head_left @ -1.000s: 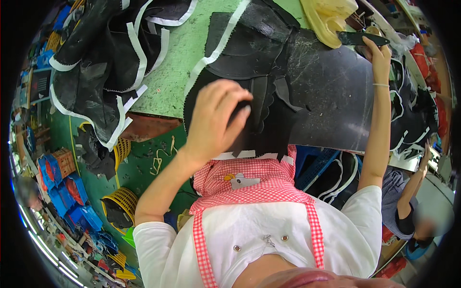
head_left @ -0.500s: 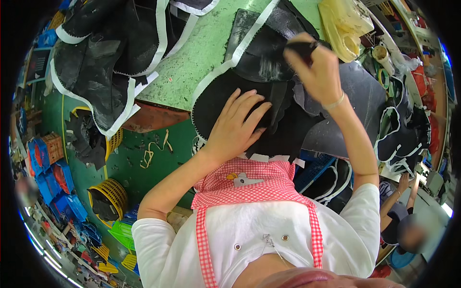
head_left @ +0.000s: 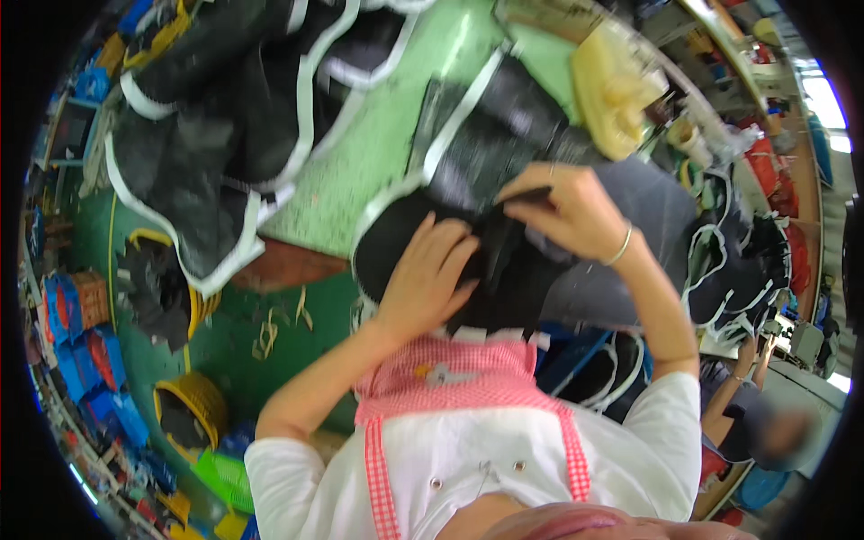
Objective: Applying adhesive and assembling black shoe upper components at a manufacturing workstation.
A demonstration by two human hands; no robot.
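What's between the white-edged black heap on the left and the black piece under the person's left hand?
Mostly a strip of green tabletop lies between the heap and the black piece under the left hand, as the head view shows.

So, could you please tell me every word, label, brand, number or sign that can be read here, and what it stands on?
There are none that can be read.
Apron: a cartoon animal, no legible lettering.
Black piece: no legible text.
Dark tool in the right hand: too blurred to tell.
Blue crates: too small and blurred to tell.
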